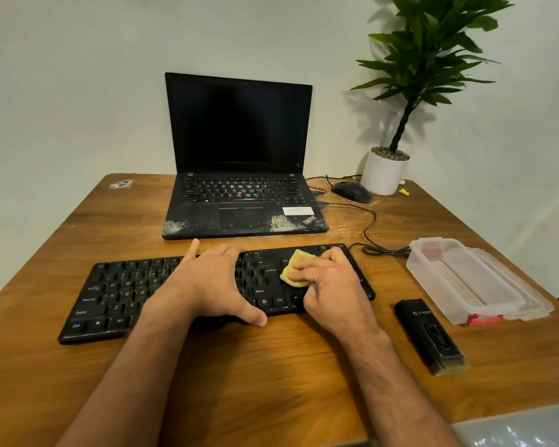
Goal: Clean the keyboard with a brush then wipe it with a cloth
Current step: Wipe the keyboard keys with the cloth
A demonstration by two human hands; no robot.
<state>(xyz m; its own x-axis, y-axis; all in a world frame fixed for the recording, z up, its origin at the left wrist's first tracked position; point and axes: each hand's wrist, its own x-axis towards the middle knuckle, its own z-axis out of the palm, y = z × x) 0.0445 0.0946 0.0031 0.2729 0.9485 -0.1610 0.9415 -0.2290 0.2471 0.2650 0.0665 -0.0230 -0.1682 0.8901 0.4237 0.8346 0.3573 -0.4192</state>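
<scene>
Wiping well is likely meaning steady, light strokes. The right hand (331, 282) is pinching a small yellow cloth (293, 268) onto the flat black plastic keyboard (117, 291), right end, near table edge. The left hand (213, 282) is lying spread, bracing its middle.

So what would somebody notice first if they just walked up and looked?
Probably the two hands in the middle: the right hand rubs a yellow cloth on the right end of the black keyboard, while the left hand steadies it. Behind sits an open laptop with a dark screen, and a leafy plant stands at the back right.
</scene>
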